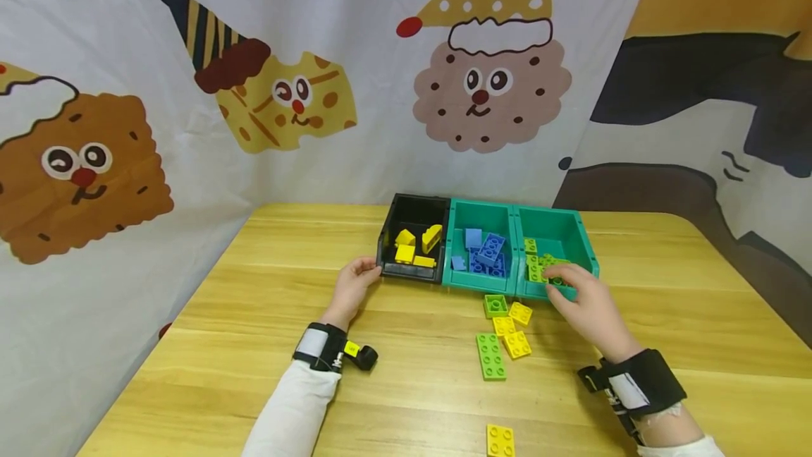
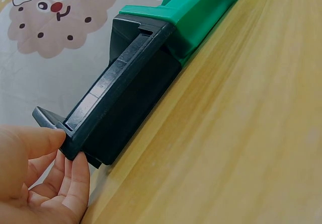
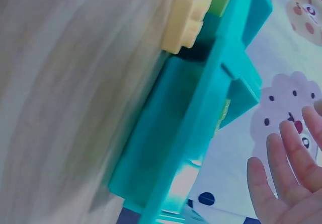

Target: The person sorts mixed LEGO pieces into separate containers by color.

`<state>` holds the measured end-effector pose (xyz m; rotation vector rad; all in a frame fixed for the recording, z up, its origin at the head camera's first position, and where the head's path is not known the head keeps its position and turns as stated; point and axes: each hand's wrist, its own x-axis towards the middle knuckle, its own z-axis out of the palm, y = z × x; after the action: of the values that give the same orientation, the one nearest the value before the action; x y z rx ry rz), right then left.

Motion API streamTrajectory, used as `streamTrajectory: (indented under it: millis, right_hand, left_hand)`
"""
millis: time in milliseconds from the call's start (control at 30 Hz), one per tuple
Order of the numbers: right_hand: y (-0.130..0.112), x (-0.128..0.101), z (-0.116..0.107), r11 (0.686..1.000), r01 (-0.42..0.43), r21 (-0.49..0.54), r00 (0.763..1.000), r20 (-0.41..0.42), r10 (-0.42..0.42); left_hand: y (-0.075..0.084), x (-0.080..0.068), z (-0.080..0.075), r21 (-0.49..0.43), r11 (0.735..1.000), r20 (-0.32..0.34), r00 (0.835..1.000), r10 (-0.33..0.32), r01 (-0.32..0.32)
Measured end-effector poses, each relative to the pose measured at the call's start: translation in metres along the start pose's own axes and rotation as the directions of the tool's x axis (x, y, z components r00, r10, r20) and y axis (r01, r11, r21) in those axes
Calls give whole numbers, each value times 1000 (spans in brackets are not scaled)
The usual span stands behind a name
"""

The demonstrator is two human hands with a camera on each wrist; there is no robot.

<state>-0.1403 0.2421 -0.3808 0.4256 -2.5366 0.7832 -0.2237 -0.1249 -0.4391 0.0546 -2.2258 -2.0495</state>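
Observation:
My left hand point(image 1: 352, 289) is at the near left corner of the black bin point(image 1: 414, 271). In the left wrist view, thumb and fingers point(image 2: 75, 183) pinch that corner. Yellow bricks point(image 1: 404, 254) lie inside this bin. Over the front of the right teal bin point(image 1: 586, 249) hovers my right hand point(image 1: 586, 302), partly covering the light green bricks point(image 1: 535, 270) in it. The right wrist view has its fingers point(image 3: 282, 158) spread and fairly straight, holding nothing, above the bin's rim.
Blue bricks point(image 1: 490, 251) fill part of the middle teal bin point(image 1: 463, 282). In front of the bins lie several yellow bricks point(image 1: 517, 345), a small green brick point(image 1: 495, 305) and a long green brick point(image 1: 491, 357). Another yellow brick point(image 1: 500, 440) is at the near edge of view. A printed cloth point(image 1: 374, 168) hangs behind.

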Motion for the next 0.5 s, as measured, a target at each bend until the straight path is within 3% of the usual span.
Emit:
streamTrajectory:
  millis: [267,400,500]
  right_hand:
    - [-16,-5,-23,994,110,-5,994,-15,-110]
    - [-32,-8,-37,995,100,5,986,135,-100]
    - [-45,-12,-41,996,83,19,951,299,-85]
  left_hand:
    - [-1,0,1,0,1000,-2,1000,4,-4]
    - [-2,1,1,-7,1000,-3,1000,3,-3]
    - [-3,1,0,-19,1000,5,1000,6,-6]
